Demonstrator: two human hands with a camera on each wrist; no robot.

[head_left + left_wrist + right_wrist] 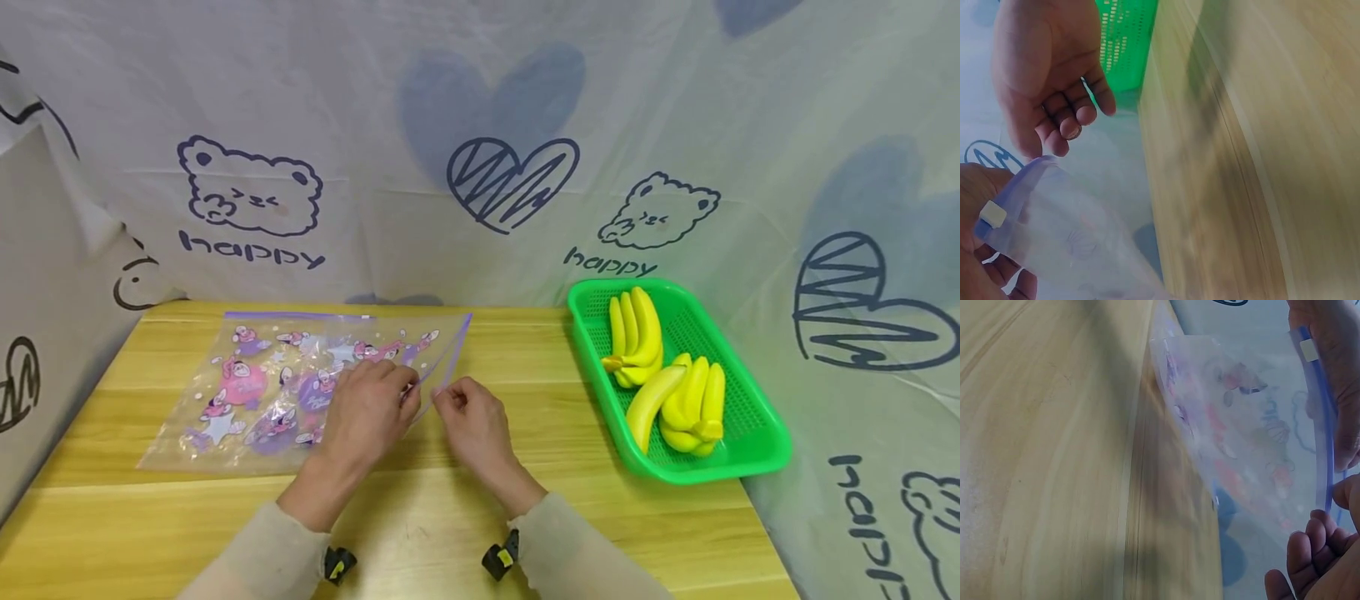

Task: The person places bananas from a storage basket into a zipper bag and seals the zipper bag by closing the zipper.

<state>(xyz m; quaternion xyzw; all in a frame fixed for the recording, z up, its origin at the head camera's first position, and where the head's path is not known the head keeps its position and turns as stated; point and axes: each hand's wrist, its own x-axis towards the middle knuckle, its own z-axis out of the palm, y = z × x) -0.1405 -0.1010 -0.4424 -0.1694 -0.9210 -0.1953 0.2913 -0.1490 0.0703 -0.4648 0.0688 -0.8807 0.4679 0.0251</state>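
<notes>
A clear zip bag (247, 385) with a purple zip edge and pink, purple and white cartoon prints lies on the left part of the table. Its near right side is lifted. My left hand (367, 410) grips the zip edge close to a white slider (992, 214), the fingers curled at the bag; the slider also shows in the right wrist view. My right hand (477, 423) pinches the end of the purple edge between thumb and fingers, and its other fingers are loosely bent. The bag's front right part is partly hidden behind my left hand.
A green plastic basket (750, 457) stands at the table's right side. Inside it are a banana bunch (636, 329), a single banana (651, 404) and another bunch (693, 404). A white printed cloth (397, 225) hangs behind the wooden table (525, 358).
</notes>
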